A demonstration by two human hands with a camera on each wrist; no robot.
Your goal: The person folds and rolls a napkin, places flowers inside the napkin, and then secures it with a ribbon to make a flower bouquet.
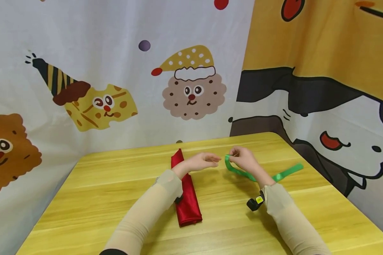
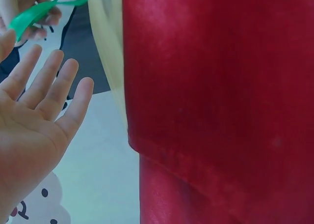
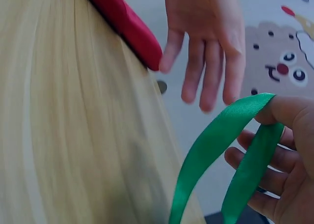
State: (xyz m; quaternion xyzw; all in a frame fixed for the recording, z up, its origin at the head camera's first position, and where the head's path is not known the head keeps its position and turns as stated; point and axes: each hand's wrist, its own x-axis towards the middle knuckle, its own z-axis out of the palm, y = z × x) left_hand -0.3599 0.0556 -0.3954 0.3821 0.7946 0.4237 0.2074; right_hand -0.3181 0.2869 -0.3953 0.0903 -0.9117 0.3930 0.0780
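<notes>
A green satin ribbon (image 1: 239, 172) is pinched between the thumb and fingers of my right hand (image 1: 244, 158), above the right half of the table. One tail of it runs under the right wrist and out to the right. My left hand (image 1: 201, 162) hovers to the left of the ribbon, fingers extended and nothing in its palm, as the left wrist view (image 2: 39, 111) also has it. Beneath the left forearm lies a folded red satin cloth (image 1: 189, 198), long and narrow, partly hidden by that arm. In the right wrist view the ribbon (image 3: 211, 140) hangs in a loop from the fingers.
The wooden table (image 1: 115, 187) carries the cloth and ribbon. Behind it hangs a white curtain (image 1: 111, 28) with cartoon prints, and a yellow one (image 1: 338, 46) on the right. A small black camera (image 1: 253, 204) is strapped to the right wrist.
</notes>
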